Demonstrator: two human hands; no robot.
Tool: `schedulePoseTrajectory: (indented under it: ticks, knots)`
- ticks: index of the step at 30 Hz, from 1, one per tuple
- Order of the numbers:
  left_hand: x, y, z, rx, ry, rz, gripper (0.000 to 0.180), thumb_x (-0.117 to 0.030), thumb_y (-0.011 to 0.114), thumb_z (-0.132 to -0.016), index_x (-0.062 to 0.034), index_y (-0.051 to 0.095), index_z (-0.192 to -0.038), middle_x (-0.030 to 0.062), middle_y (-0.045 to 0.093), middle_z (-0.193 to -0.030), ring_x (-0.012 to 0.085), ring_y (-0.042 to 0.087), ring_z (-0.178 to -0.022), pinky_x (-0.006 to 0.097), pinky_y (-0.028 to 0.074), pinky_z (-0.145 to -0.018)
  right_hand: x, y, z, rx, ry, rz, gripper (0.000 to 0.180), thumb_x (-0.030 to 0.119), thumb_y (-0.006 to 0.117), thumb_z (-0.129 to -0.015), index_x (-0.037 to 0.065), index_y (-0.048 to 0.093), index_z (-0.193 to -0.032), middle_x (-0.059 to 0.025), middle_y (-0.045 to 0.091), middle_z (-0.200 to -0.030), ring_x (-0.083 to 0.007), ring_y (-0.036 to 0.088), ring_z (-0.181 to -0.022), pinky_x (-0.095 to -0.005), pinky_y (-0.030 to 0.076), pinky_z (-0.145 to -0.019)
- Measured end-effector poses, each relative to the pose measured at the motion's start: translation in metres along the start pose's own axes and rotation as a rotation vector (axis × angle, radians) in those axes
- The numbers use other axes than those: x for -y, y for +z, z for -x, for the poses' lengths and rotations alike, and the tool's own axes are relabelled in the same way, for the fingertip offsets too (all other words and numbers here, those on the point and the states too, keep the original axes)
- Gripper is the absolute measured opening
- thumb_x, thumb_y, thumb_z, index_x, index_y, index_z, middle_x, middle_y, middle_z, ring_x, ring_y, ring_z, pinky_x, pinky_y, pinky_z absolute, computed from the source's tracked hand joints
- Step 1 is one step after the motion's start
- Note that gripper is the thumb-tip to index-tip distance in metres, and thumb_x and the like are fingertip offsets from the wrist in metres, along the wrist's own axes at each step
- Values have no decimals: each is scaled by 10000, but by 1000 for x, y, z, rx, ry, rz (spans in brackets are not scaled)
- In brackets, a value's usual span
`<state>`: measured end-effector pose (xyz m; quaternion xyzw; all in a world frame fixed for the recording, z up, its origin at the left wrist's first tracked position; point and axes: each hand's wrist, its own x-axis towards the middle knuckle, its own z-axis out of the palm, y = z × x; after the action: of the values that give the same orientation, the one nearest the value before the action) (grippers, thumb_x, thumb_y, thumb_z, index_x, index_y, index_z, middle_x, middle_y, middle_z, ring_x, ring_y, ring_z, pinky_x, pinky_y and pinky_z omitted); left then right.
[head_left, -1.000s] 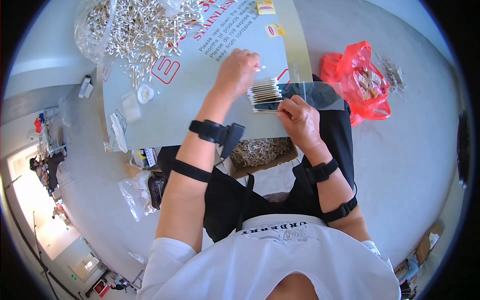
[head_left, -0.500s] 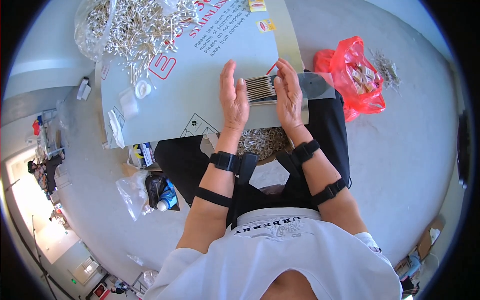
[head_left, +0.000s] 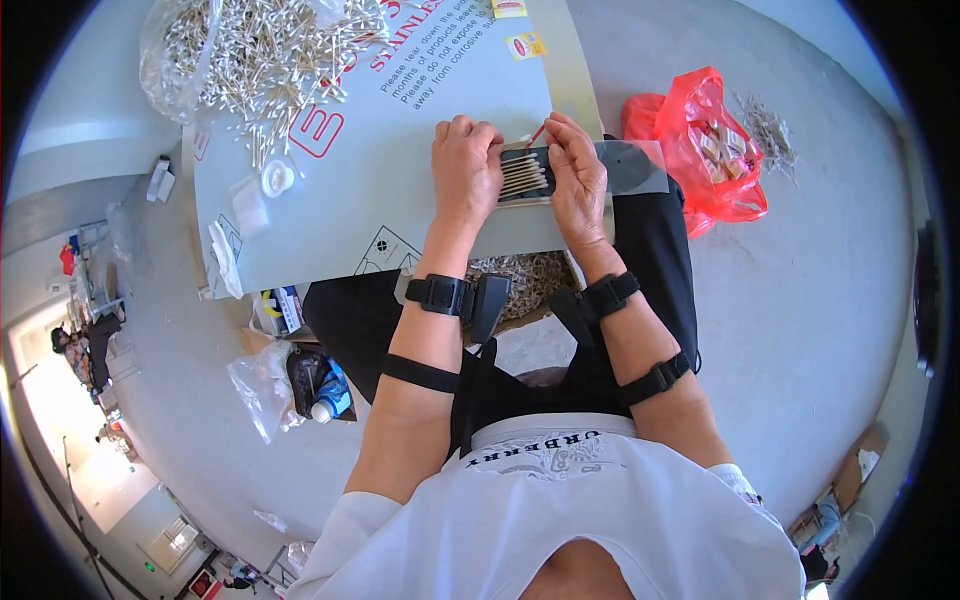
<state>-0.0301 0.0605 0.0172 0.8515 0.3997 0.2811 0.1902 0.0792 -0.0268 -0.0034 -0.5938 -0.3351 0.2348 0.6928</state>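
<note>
A small bundle of cotton swabs (head_left: 524, 177) lies side by side on a pale cardboard sheet (head_left: 400, 190) resting on my lap. My left hand (head_left: 466, 168) presses its fingers against the bundle's left side. My right hand (head_left: 577, 178) holds the bundle's right side, where a clear plastic sleeve (head_left: 625, 166) sticks out over the board's edge. Both hands squeeze the swabs between them.
A big heap of loose cotton swabs (head_left: 255, 55) in clear plastic lies at the board's far left. A red plastic bag (head_left: 705, 150) with small packets sits on the floor to the right. A box of swabs (head_left: 525, 278) lies under the board; bags and a bottle (head_left: 325, 390) lie left.
My left hand moved from the board's far side onto the bundle's left side. Both hands then closed in and now grip the swabs between them.
</note>
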Motion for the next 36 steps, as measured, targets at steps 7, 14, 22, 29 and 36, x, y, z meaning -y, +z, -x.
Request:
schedulePoseTrajectory:
  ticks: [7,14,22,29,36]
  knots:
    - [-1,3,-2,-16,67,-87,71,-20,657,-757,-49,592,-767,91,567,-849,310,531,-882,426,433,-775,2,-1,0,10,30,16,208,-14,518,-943,-43,594,-1135,-145,577,-1261,-202,566,-1125,-284,439,-972]
    - [2,0,-2,20,48,-106,84,-16,653,-759,-72,597,-788,88,563,-862,308,521,-887,421,427,-765,0,-1,0,-1,48,-15,208,29,505,-968,-40,600,-1140,-146,584,-1268,-193,554,-1142,-291,422,-992]
    - [-14,7,35,-226,-144,467,281,-86,522,-947,-10,552,-1216,174,518,-1266,339,489,-1199,408,393,-1030,-4,-1,2,0,50,-67,296,136,457,-1025,-47,569,-1227,-139,555,-1316,-198,522,-1209,-311,397,-1052]
    - [-24,27,37,-264,-274,792,422,-224,435,-1033,19,432,-1378,162,447,-1410,253,438,-1301,386,349,-1099,-1,8,14,-4,54,-85,339,150,428,-1042,-59,529,-1288,-135,508,-1368,-185,493,-1242,-316,390,-1083]
    - [-18,13,36,-260,-226,881,445,-241,467,-1015,-1,433,-1388,158,429,-1444,277,396,-1346,412,289,-1133,8,-16,3,61,65,-4,307,93,486,-1006,-28,553,-1280,-134,519,-1366,-196,488,-1268,-318,390,-1073]
